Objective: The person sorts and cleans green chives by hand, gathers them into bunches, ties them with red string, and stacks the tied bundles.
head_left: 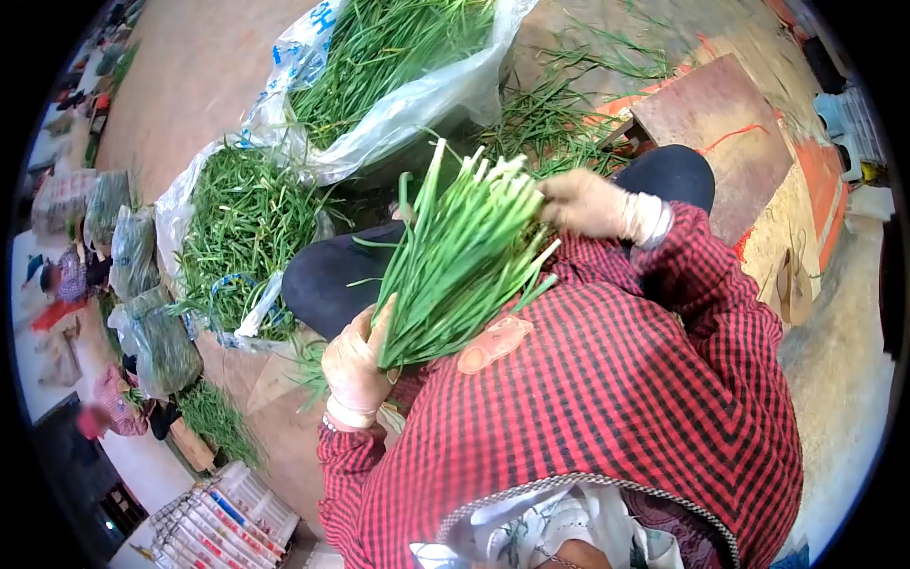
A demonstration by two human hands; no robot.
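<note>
A thick bundle of garlic chives lies slanted above my lap, its pale cut stem ends pointing up and away from me. Wrapped round the leafy lower end is my left hand, in a pale glove. My right hand, gloved too, has its fingers curled together against the stem ends at the bundle's right edge; the fingertips are partly hidden there. Beneath the bundle are my dark trouser knees and a red-and-black checked smock.
A big plastic bag of long chives lies ahead, with a second bag of loose greens at left. Scattered leaves cover the floor near a wooden board. Filled bags, stacked crates and other people are farther left.
</note>
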